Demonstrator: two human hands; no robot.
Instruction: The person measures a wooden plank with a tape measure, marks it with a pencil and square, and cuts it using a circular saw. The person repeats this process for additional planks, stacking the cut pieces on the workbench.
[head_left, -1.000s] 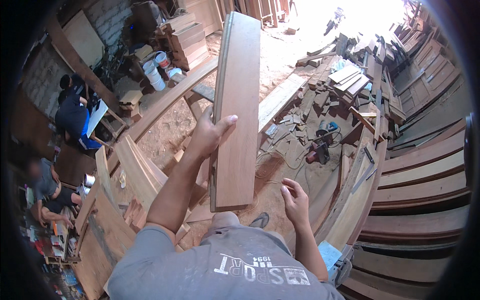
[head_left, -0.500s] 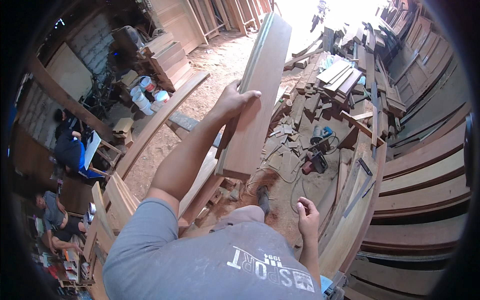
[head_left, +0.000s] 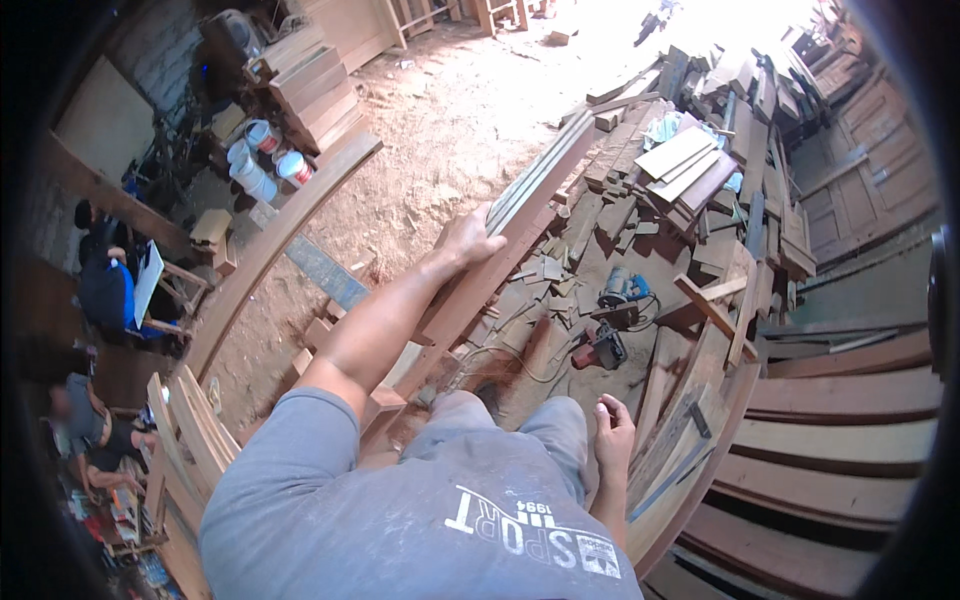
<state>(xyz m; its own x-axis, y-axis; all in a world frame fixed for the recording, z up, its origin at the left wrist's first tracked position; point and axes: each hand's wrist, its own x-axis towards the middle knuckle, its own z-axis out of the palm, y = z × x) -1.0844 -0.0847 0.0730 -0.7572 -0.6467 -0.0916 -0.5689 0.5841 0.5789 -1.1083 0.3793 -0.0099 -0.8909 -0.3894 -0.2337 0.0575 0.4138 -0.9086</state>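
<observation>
My left hand [head_left: 472,240] is closed round the upper edge of a long stack of wooden boards [head_left: 545,180], thumb over the near side. Pale stripes run along the top of the boards, and their broad brown face shows below my hand. The stack slants from low in front of me up toward the far right. My right hand [head_left: 613,430] is beside my right thigh, fingers loosely curled and apart from the thumb, with nothing visible in it. Closest to it is a wooden workbench [head_left: 715,425] with a dark-handled try square [head_left: 698,420] on it.
A red power tool [head_left: 598,347] and a blue-and-silver one [head_left: 622,288] lie on the ground among offcuts and cords. Beyond them spreads a heap of scrap wood [head_left: 685,165]. A long beam [head_left: 285,240] crosses at left, near white buckets [head_left: 252,175]. Two people are at far left.
My left hand has lowered the stack of boards and tilted it toward the far right, so its striped top shows more. My right hand stays nearly in place. The whole view has shifted slightly.
</observation>
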